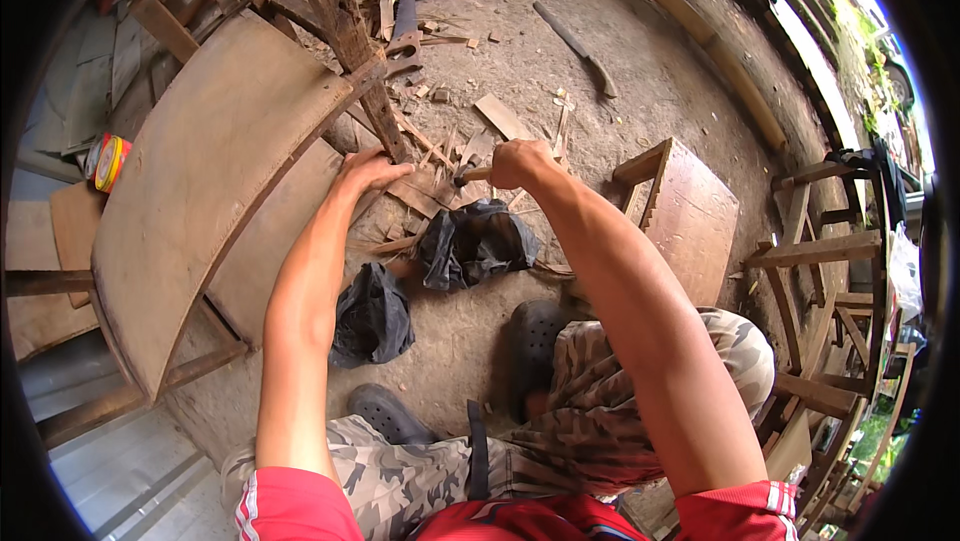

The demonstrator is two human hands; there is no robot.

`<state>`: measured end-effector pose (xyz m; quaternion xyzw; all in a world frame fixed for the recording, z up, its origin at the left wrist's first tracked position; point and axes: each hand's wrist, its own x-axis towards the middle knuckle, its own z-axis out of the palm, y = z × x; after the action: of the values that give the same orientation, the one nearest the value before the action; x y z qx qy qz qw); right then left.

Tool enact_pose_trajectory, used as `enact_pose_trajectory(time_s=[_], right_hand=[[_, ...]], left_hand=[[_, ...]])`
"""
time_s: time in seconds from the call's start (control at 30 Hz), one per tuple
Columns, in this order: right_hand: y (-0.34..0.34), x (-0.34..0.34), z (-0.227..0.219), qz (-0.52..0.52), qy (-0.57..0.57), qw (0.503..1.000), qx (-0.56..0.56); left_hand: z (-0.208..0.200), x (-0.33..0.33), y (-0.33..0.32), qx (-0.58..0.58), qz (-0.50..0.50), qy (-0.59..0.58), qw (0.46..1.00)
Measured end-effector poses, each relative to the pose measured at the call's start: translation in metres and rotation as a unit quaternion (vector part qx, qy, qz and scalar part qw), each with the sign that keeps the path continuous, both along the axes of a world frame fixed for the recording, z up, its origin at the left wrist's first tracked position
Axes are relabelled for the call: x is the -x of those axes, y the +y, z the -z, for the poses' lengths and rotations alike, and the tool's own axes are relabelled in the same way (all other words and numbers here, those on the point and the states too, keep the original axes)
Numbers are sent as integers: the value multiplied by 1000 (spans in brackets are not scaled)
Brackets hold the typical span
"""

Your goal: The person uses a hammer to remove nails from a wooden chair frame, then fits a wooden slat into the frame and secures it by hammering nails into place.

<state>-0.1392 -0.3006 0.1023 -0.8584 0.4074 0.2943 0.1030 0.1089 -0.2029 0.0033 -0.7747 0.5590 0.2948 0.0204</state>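
A brown, packed-dirt floor (535, 91) is spreading under everything, gritty and strewn with splinters. On the left, a broad tan wooden panel (210, 161) with a smooth face and worn edge is standing tilted, and a dark, rough-grained wooden post (345, 36) is slanting down in front of its corner. To the right, a reddish-brown wooden stool (695, 226) with a scuffed flat top is sitting near the right forearm. A rust-handled handsaw (404, 26) and a long-bladed knife (580, 46) are lying farther off.

Two crumpled black plastic bags (478, 249) are slumping between the forearms. The left hand (368, 171) is resting at the post's lower end, thumb extended; what its hidden fingers are gripping, I cannot tell. The right hand (522, 163) is closing fully around a short wooden-handled hammer (480, 175). Its visible handle is running roughly crosswise, its small dark head pointing left from the fingers toward the post's foot, with the right hand nearer.
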Motion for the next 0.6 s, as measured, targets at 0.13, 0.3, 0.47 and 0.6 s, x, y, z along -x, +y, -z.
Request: enact_pose_trajectory(time_s=[0.13, 0.3, 0.47, 0.6], right_hand=[[9, 13, 22, 83, -31, 996, -27], [9, 50, 44, 126, -31, 991, -39], [7, 44, 55, 104, -32, 993, -50], [2, 49, 63, 116, -28, 991, -57]], left_hand=[[13, -9, 2, -12, -122, 3, 992], [-18, 37, -9, -14, -150, -27, 988], [10, 18, -3, -38, -155, -49, 986], [30, 16, -10, -50, -147, -57, 986]])
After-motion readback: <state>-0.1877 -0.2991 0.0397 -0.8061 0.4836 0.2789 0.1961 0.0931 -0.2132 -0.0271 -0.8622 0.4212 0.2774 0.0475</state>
